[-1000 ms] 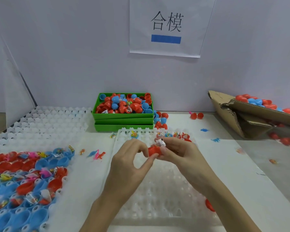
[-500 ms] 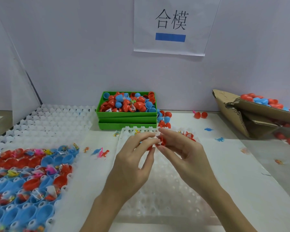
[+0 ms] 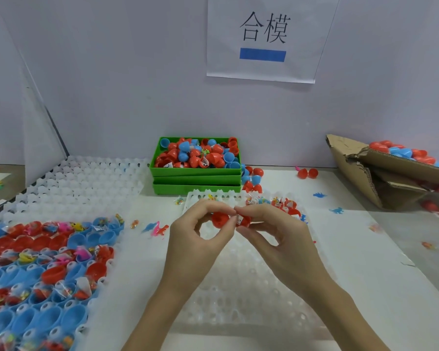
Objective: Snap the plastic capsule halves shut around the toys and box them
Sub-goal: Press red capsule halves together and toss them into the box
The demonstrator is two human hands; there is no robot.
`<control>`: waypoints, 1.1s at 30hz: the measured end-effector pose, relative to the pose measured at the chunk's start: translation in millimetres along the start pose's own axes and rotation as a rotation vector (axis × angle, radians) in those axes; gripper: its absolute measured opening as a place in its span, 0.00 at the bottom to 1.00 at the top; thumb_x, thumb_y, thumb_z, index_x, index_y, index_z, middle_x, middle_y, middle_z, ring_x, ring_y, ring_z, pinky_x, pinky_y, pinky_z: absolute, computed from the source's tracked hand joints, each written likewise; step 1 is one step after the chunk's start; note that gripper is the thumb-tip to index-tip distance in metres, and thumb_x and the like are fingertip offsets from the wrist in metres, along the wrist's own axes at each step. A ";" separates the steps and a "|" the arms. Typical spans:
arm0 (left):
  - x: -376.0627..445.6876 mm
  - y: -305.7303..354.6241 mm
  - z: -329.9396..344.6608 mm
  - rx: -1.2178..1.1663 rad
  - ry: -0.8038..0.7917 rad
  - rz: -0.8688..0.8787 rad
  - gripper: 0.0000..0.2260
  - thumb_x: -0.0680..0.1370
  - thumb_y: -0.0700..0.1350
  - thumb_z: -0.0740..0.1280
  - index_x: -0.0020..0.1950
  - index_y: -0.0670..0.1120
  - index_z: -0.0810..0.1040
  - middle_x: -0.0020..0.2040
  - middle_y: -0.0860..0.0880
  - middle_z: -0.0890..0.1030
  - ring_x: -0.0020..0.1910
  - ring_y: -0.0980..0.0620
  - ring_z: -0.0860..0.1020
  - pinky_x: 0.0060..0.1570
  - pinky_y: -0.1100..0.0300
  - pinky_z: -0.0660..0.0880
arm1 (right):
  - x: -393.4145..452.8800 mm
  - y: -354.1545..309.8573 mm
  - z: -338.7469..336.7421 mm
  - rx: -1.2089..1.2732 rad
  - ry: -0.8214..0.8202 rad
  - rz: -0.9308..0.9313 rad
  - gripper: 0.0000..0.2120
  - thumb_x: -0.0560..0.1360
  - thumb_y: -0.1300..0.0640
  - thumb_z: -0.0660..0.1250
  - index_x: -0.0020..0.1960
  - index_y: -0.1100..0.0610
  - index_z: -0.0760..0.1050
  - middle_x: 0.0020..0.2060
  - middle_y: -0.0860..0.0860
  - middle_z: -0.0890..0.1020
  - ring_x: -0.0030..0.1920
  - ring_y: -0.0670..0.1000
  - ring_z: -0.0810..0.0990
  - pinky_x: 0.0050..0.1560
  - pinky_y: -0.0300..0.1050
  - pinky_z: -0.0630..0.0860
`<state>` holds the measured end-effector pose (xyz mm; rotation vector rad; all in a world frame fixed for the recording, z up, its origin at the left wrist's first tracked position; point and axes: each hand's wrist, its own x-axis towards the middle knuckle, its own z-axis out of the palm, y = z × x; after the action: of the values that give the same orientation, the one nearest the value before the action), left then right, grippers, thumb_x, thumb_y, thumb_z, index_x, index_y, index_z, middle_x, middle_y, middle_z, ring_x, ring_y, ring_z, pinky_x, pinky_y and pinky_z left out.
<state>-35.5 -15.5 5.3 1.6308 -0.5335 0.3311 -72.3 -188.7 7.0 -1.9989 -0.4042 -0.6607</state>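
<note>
Head view
Surface [image 3: 352, 262]: white, closed at the back by a pale wall bearing a paper sign [image 3: 262, 39].
Left edge: a white cell tray [image 3: 81, 183], its near part filled with blue and red capsule halves [image 3: 36, 262] and bagged toys.
Back centre: stacked green boxes [image 3: 197, 179], the top one heaped with red and blue capsules; loose capsules just beside its right end.
Right edge: a torn cardboard box [image 3: 365, 171] holding capsules, well apart from the hands.
Open room: bare white strip between the central clear tray [image 3: 238, 295] and the cardboard box, dotted with a few small toys.
Left hand [image 3: 200, 239]: raised over the clear tray, thumb and forefinger curled, pinching a red capsule half [image 3: 219, 219].
Right hand [image 3: 271, 231]: opposite, fingertips pinching a second red half [image 3: 243, 221] with a white scrap showing at it.
Capsule halves: touching, between both hands, above the clear tray's far end.
</note>
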 end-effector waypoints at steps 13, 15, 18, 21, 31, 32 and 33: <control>0.7 7.4 5.1 -0.265 0.089 -0.312 0.16 0.69 0.54 0.79 0.55 0.53 0.86 0.53 0.54 0.88 0.54 0.54 0.86 0.50 0.66 0.81 | -1.9 4.5 8.4 -0.003 0.096 -0.034 0.15 0.79 0.61 0.66 0.65 0.55 0.82 0.58 0.47 0.81 0.60 0.51 0.82 0.55 0.45 0.83; -0.2 7.3 8.8 -0.281 0.100 -0.321 0.15 0.69 0.55 0.78 0.53 0.52 0.85 0.51 0.54 0.87 0.51 0.53 0.87 0.48 0.65 0.81 | -3.4 3.4 11.0 0.062 0.121 0.002 0.15 0.79 0.59 0.65 0.64 0.55 0.83 0.58 0.47 0.81 0.60 0.53 0.82 0.55 0.48 0.84; -1.9 7.5 11.5 -0.310 0.094 -0.358 0.13 0.72 0.54 0.76 0.52 0.49 0.85 0.49 0.52 0.87 0.50 0.52 0.87 0.50 0.63 0.83 | -4.4 0.6 14.3 0.091 0.150 0.006 0.15 0.79 0.57 0.66 0.64 0.55 0.83 0.59 0.45 0.82 0.62 0.51 0.82 0.57 0.44 0.83; -2.4 6.9 10.5 -0.389 0.036 -0.435 0.14 0.73 0.53 0.76 0.55 0.47 0.85 0.49 0.47 0.87 0.49 0.47 0.88 0.52 0.56 0.84 | -5.1 1.0 15.3 0.064 0.155 -0.030 0.14 0.79 0.60 0.66 0.64 0.54 0.83 0.60 0.44 0.82 0.64 0.49 0.81 0.58 0.39 0.81; -3.7 5.5 9.9 -0.238 0.152 -0.295 0.12 0.74 0.45 0.78 0.57 0.51 0.87 0.49 0.55 0.88 0.51 0.56 0.87 0.48 0.68 0.81 | -3.8 9.2 15.8 -0.292 0.181 -0.246 0.15 0.78 0.66 0.70 0.63 0.59 0.83 0.60 0.48 0.83 0.63 0.45 0.79 0.67 0.36 0.74; -3.9 6.5 10.5 -0.241 0.132 -0.286 0.13 0.75 0.45 0.78 0.59 0.52 0.86 0.51 0.57 0.88 0.52 0.57 0.86 0.48 0.69 0.80 | -3.4 8.8 14.4 -0.308 0.186 -0.258 0.15 0.78 0.65 0.71 0.63 0.59 0.83 0.59 0.48 0.83 0.63 0.47 0.80 0.67 0.37 0.74; -3.6 7.5 10.5 -0.244 0.102 -0.281 0.15 0.76 0.44 0.77 0.61 0.54 0.85 0.52 0.58 0.88 0.53 0.59 0.86 0.48 0.70 0.80 | -2.8 8.2 12.8 -0.322 0.190 -0.268 0.15 0.77 0.65 0.71 0.64 0.58 0.83 0.59 0.48 0.83 0.62 0.47 0.80 0.67 0.37 0.75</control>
<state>-43.4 -25.9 8.5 1.4203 -0.2512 0.1333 -66.6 -181.6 -5.5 -2.1765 -0.4795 -1.1343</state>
